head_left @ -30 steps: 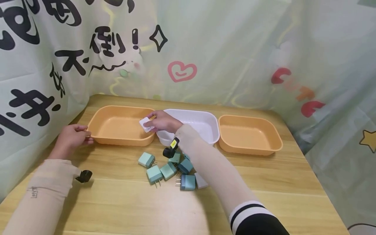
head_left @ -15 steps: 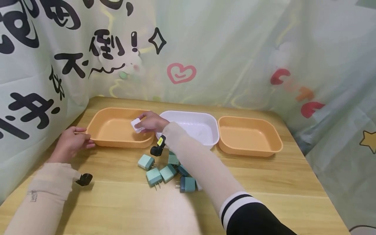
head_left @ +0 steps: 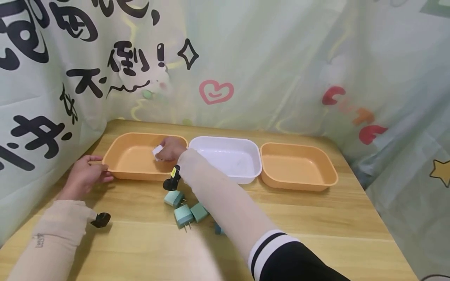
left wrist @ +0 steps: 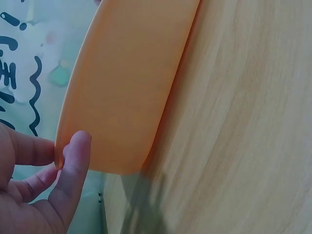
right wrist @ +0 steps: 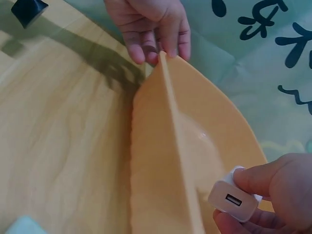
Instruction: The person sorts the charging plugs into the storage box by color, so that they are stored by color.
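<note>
My right hand (head_left: 171, 149) is inside the left orange tray (head_left: 128, 156), pinching a white USB charger (right wrist: 231, 201) between thumb and fingers. The charger's USB port shows in the right wrist view, and it hangs above the tray floor. At the tray's left corner, my left hand (head_left: 86, 174) pinches the rim; in the left wrist view its thumb (left wrist: 75, 165) lies on the outer side. Several green plug chargers (head_left: 183, 216) lie on the table in front of the trays. My right forearm hides part of that group, and a blue charger (head_left: 218, 228) peeks out beside it.
A white tray (head_left: 225, 154) stands in the middle, with a second orange tray (head_left: 299, 166) to its right. All three trays form a row on the wooden table (head_left: 316, 234). A printed curtain (head_left: 267, 70) hangs behind and along both sides.
My right hand has carried the white charger leftward and lower, from above the tray's right edge to inside it. The left hand keeps its hold on the rim. The view has tilted up slightly.
</note>
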Demonstrator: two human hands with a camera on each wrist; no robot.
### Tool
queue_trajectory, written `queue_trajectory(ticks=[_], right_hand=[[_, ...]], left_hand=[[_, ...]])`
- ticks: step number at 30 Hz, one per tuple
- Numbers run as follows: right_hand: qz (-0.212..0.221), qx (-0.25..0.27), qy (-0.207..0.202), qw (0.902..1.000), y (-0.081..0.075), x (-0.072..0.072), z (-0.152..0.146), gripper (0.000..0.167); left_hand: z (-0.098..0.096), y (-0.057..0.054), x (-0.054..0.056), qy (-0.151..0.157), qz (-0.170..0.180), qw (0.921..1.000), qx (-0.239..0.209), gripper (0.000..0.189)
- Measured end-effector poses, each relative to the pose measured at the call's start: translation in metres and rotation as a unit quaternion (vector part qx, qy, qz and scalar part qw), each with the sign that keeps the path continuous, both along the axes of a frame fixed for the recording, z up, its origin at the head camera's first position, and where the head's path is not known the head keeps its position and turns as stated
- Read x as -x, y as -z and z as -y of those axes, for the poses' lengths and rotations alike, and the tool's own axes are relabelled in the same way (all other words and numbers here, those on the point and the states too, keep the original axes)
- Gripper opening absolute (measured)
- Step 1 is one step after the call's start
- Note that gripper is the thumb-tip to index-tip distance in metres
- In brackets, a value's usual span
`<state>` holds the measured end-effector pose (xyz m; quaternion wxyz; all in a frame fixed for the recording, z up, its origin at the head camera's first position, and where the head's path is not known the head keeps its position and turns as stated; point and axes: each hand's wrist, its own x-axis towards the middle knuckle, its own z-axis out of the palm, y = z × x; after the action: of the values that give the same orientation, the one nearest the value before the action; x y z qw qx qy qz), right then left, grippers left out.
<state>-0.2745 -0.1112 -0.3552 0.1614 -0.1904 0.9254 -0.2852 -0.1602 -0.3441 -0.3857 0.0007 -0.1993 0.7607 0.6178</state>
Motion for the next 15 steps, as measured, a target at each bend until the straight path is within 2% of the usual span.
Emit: queue_trajectory(ticks=[8,15], right_hand=[[0.011,-0.031,-0.014,0.9993,0.017,-0.005,0.01,0.032],[-0.034,-0.101,-0.059,0.9925,0.022,-0.004,0.016,0.038]], left_hand=[[-0.002,0.001,-0.001,-0.008,0.006,0.9999,0.009,0.052],[-0.001,0.002,-0.002,-0.015,-0.001,0.9996,0.024,0.051]])
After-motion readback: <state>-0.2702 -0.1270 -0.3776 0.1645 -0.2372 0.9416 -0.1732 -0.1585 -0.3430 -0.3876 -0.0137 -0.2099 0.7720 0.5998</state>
